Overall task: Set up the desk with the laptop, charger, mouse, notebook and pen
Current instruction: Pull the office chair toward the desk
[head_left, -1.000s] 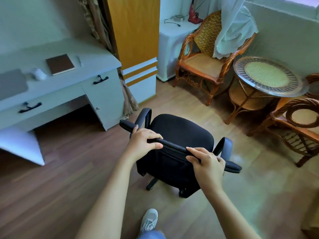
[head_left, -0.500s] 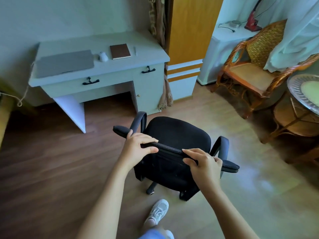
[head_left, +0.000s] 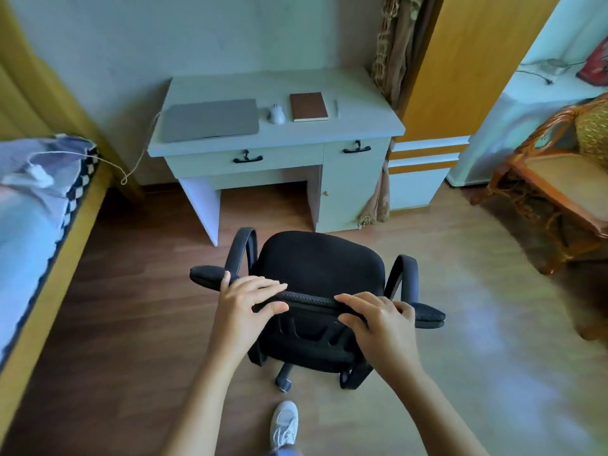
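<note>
- Bed [head_left: 42,232] at 9 o'clock; pale counter [head_left: 276,133] at 12 carries closed laptop [head_left: 210,120], mouse [head_left: 277,114], notebook [head_left: 308,106], pen [head_left: 336,108]
- Charger cable [head_left: 138,166] hangs off counter's left edge
- Left hand [head_left: 245,307] and right hand [head_left: 378,327] each curl fingers over black chair [head_left: 322,274] backrest, grip pinching it
- Wicker chair [head_left: 559,179] at 3 o'clock, cut off

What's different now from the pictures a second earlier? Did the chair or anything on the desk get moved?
The view has swung left, so the desk now sits straight ahead and a bed has come into sight. The office chair now faces the desk's knee space. Nothing was picked up or released: the left hand and right hand still grip the chair's backrest. The laptop, mouse, notebook and pen lie as before.
</note>
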A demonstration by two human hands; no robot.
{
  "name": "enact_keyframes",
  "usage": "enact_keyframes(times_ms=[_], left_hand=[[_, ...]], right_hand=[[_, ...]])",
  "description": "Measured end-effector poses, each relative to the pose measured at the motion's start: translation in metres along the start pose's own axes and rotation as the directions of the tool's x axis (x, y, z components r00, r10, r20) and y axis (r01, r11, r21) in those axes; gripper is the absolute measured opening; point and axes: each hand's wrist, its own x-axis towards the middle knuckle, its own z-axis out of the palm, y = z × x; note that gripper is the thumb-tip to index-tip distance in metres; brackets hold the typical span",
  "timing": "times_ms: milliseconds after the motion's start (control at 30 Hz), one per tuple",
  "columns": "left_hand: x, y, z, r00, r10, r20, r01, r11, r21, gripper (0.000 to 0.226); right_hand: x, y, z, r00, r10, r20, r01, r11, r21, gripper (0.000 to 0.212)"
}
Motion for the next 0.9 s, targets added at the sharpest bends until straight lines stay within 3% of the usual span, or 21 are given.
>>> enact_keyframes(times_ms=[167, 633, 900], left_hand=[[0.029, -0.034, -0.015, 1.000, -0.009, -0.005, 0.009, 0.998, 0.067, 0.024], [0.138, -0.121, -0.030, 0.994, -0.091, -0.062, 0.097, 0.991, 0.092, 0.021], [0.200, -0.152, -0.021, 0.985, -0.138, -0.108, 0.148, 0.985, 0.087, 0.022]], right_hand=[[0.048, -0.028, 0.029, 0.991, -0.126, -0.053, 0.115, 0.979, -0.171, 0.031], [0.195, -0.079, 0.068, 0.990, -0.126, 0.070, 0.137, 0.976, -0.172, 0.035], [0.281, -0.083, 0.078, 0.981, -0.153, 0.123, 0.170, 0.975, -0.142, 0.026]])
